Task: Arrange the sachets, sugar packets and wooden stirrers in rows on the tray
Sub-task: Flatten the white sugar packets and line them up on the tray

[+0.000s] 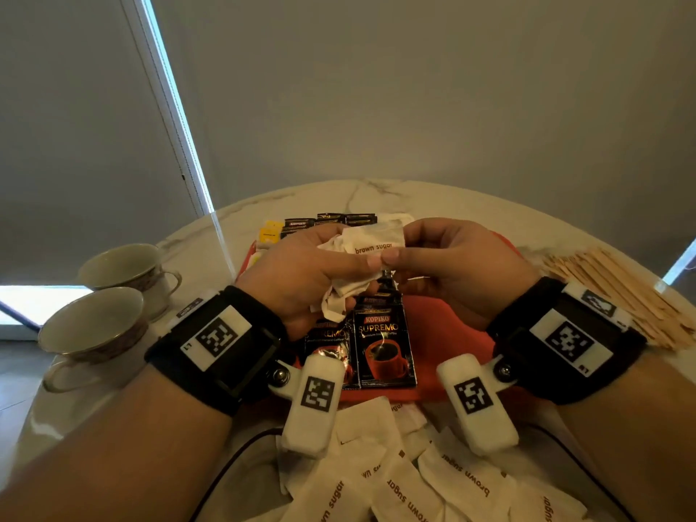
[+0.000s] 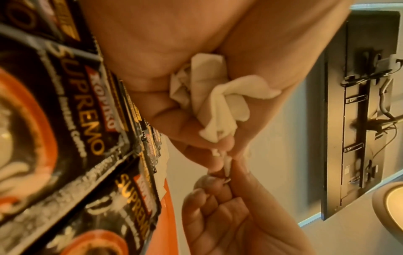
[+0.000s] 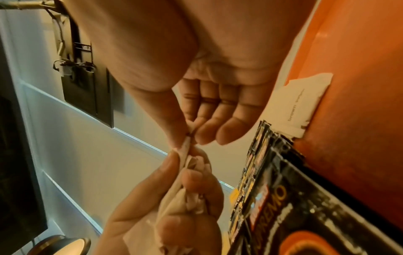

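A bunch of white brown sugar packets point(image 1: 341, 292) is clutched in the left hand point(image 1: 301, 280), fingers curled round it, at centre frame above the red tray point(image 1: 448, 333). The top packet point(image 1: 376, 241), printed "brown sugar", is pinched at its lower right corner between thumb and forefinger of the right hand point(image 1: 452, 273). Black Kopiko sachets point(image 1: 384, 348) are laid in a row on the tray below the hands. More sugar packets point(image 1: 433, 480) are scattered at bottom centre. Wooden stirrers point(image 1: 617, 292) are piled at right; two cups point(image 1: 109, 299) are seen at left.
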